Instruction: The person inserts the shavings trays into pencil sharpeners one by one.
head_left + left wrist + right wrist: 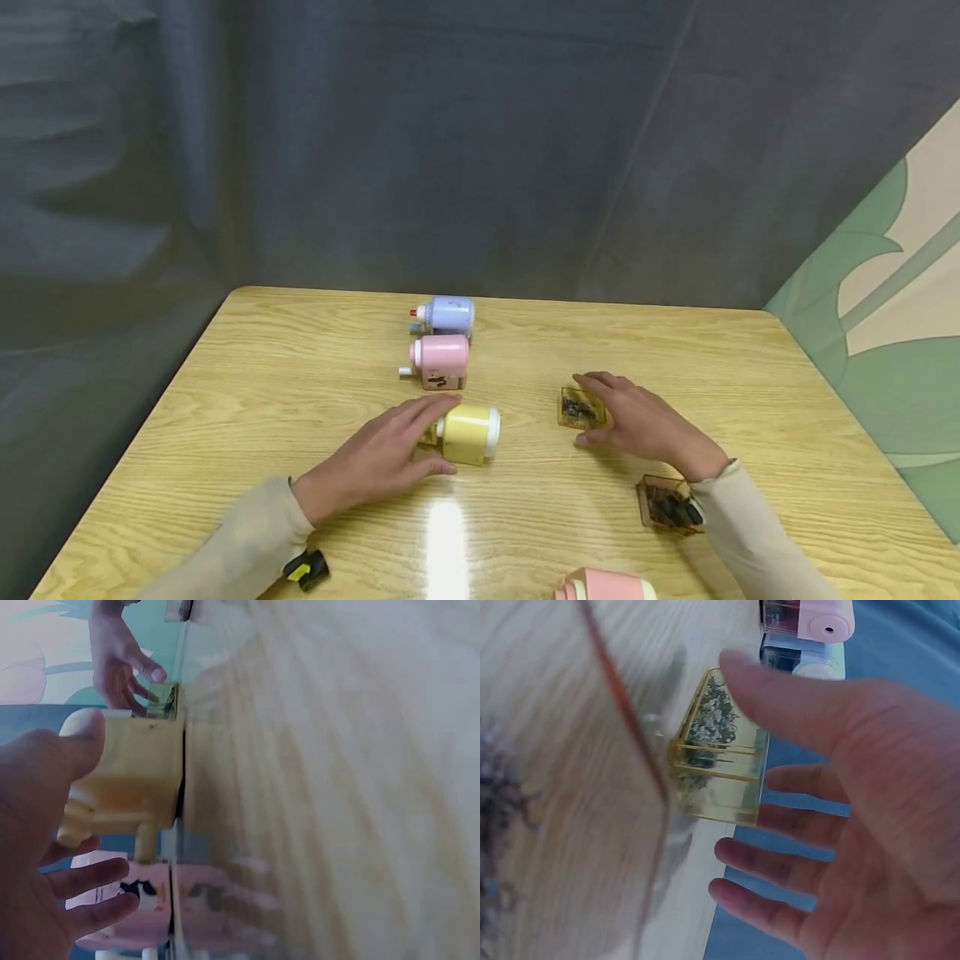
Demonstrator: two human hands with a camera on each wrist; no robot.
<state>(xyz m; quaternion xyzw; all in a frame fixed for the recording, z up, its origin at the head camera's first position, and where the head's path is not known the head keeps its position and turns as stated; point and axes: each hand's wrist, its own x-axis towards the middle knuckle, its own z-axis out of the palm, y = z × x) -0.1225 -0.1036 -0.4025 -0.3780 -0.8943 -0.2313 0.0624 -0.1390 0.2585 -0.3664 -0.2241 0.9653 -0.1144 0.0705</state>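
Observation:
A yellow hand-crank pencil sharpener (467, 435) lies in front of my left hand (382, 446), its crank side toward the palm. In the left wrist view, the thumb and spread fingers (94, 881) stand around the sharpener without curling round it; whether they touch it I cannot tell. My right hand (637, 421) reaches over a small see-through yellow shavings drawer (570, 410) holding dark pencil shavings. From the right wrist view, its thumb is at one side of the drawer (742, 784) and its fingers are at the other, loosely spread; contact is unclear.
Behind the yellow sharpener stand a pink sharpener (444, 362) and a blue one (452, 315). A brownish see-through drawer with shavings (667, 504) sits by the right sleeve. Another pink sharpener (611, 586) shows at the front edge. A black-and-yellow object (307, 571) lies beside the left sleeve.

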